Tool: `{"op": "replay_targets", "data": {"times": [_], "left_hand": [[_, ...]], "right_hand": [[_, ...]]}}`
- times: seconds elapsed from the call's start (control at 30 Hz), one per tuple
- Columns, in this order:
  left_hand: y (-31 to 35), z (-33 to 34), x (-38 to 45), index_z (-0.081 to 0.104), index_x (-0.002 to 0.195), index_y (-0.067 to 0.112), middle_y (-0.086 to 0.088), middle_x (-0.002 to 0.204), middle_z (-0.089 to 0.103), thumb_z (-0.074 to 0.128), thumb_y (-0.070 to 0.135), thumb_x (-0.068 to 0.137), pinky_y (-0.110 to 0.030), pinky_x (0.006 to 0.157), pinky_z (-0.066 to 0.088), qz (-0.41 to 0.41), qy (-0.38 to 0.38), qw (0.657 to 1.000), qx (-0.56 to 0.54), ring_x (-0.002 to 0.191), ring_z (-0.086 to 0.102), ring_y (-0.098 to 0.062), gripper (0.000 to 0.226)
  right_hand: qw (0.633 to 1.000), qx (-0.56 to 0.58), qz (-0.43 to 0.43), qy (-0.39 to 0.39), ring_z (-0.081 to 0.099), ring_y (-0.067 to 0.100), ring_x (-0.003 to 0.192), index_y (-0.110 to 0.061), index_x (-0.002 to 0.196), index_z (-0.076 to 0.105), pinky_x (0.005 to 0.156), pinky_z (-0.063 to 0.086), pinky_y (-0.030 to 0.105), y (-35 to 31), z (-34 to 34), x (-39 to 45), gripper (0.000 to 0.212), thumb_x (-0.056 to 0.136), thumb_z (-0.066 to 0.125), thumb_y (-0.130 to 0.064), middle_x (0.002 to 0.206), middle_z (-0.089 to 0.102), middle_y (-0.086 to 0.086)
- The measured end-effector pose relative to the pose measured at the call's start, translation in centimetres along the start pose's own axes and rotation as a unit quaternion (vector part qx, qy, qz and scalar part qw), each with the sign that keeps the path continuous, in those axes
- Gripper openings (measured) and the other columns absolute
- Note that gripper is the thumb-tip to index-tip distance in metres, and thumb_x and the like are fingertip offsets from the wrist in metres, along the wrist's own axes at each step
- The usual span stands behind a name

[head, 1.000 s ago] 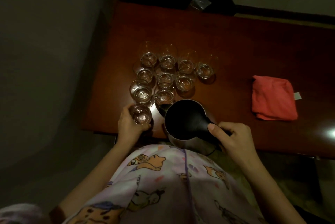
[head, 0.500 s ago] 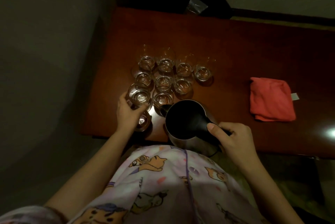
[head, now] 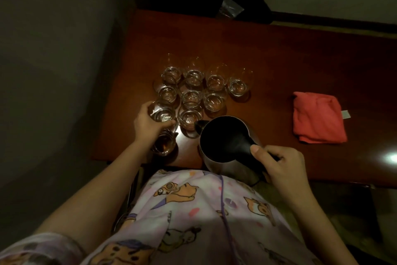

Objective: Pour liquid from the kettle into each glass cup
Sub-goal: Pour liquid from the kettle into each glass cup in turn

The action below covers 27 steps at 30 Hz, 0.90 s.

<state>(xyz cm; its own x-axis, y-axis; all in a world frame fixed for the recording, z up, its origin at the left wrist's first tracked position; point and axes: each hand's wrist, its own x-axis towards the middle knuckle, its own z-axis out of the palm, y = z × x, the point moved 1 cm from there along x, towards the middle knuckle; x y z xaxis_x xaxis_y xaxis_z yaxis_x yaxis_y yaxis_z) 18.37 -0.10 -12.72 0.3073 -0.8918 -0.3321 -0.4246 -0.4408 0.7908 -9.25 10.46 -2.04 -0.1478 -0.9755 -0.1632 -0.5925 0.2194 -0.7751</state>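
Note:
A steel kettle (head: 223, 138) with an open dark top and black handle stands at the near edge of the reddish wooden table (head: 268, 58). My right hand (head: 279, 164) grips its handle, and its spout points toward the glasses. Several small clear glass cups (head: 193, 93) cluster on the table beyond the kettle. My left hand (head: 148, 125) grips one glass cup (head: 162, 112) at the cluster's near left. Another glass cup (head: 164, 143) stands just below that hand at the table edge, partly hidden by it.
A folded red cloth (head: 318, 116) lies on the table to the right. A clear plastic bag (head: 231, 8) rests at the table's far edge against a dark object. My patterned shirt fills the near view. A wall is on the left.
My left hand let go of the nearest glass at the table edge and moved forward to hold the glass behind it. The kettle and right hand stayed in place.

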Motion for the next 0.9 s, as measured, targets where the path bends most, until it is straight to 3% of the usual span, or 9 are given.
{"op": "replay_targets", "data": {"times": [0.1,0.2,0.37,0.47,0.6,0.73,0.9], "left_hand": [[0.3,-0.4,-0.8,0.046,0.131,0.018,-0.007,0.128,0.055,0.088,0.018,0.057,-0.03,0.092,0.042,0.006,0.028,1.0,-0.007,0.113,0.051,-0.021,0.085],[0.8,-0.9,-1.6,0.047,0.13,0.023,-0.003,0.126,0.054,0.088,0.019,0.057,-0.028,0.087,0.041,0.016,0.045,0.999,-0.026,0.104,0.047,-0.012,0.083],[2.1,-1.7,-2.9,0.048,0.129,0.03,0.007,0.123,0.053,0.089,0.025,0.055,-0.029,0.093,0.042,0.041,0.065,0.996,-0.047,0.111,0.047,-0.012,0.084],[2.8,-2.3,-4.2,0.048,0.127,0.035,0.01,0.121,0.052,0.089,0.028,0.055,-0.03,0.094,0.042,0.049,0.074,0.994,-0.066,0.112,0.047,-0.01,0.084],[3.6,-2.8,-6.4,0.05,0.121,0.04,0.022,0.11,0.051,0.088,0.023,0.055,-0.022,0.087,0.042,0.065,0.037,0.993,-0.092,0.107,0.048,-0.006,0.078],[3.6,-2.1,-8.9,0.051,0.12,0.039,0.029,0.108,0.051,0.089,0.021,0.052,-0.014,0.082,0.04,0.078,-0.018,0.992,-0.095,0.099,0.048,0.01,0.081],[2.5,-0.2,-9.8,0.054,0.122,0.034,0.016,0.113,0.058,0.091,0.023,0.047,-0.02,0.09,0.042,0.084,-0.088,0.991,-0.051,0.108,0.052,-0.003,0.084]], "right_hand": [[1.0,0.008,0.007,0.004,0.032,0.019,0.041,0.003,0.047,0.048,0.046,0.029,0.045,0.0,-0.3,0.0,0.069,0.068,0.049,-0.062,0.041,0.034,0.014],[1.0,0.014,0.01,0.009,0.032,0.019,0.041,0.0,0.045,0.046,0.045,0.028,0.041,0.1,-0.5,-0.1,0.065,0.068,0.049,-0.061,0.04,0.034,0.009],[0.999,0.026,0.016,0.016,0.031,0.016,0.04,-0.002,0.044,0.044,0.046,0.026,0.037,0.4,-0.6,-0.2,0.064,0.068,0.05,-0.061,0.04,0.033,0.004],[0.999,0.037,0.026,0.026,0.028,0.013,0.039,-0.013,0.039,0.039,0.047,0.022,0.032,0.6,-0.9,-0.2,0.057,0.067,0.052,-0.061,0.038,0.029,-0.002],[0.999,0.041,0.02,0.028,0.029,0.01,0.037,-0.021,0.035,0.041,0.045,0.022,0.033,0.6,-1.1,-0.2,0.052,0.069,0.05,-0.059,0.035,0.031,-0.002],[0.998,0.046,0.019,0.035,0.029,0.009,0.037,-0.022,0.037,0.042,0.045,0.023,0.037,0.8,-1.4,-0.4,0.05,0.07,0.05,-0.058,0.035,0.032,0.0],[0.998,0.04,0.02,0.034,0.032,0.013,0.039,-0.013,0.042,0.044,0.046,0.025,0.042,1.3,-2.0,-0.9,0.053,0.07,0.05,-0.057,0.038,0.032,0.009]]}}
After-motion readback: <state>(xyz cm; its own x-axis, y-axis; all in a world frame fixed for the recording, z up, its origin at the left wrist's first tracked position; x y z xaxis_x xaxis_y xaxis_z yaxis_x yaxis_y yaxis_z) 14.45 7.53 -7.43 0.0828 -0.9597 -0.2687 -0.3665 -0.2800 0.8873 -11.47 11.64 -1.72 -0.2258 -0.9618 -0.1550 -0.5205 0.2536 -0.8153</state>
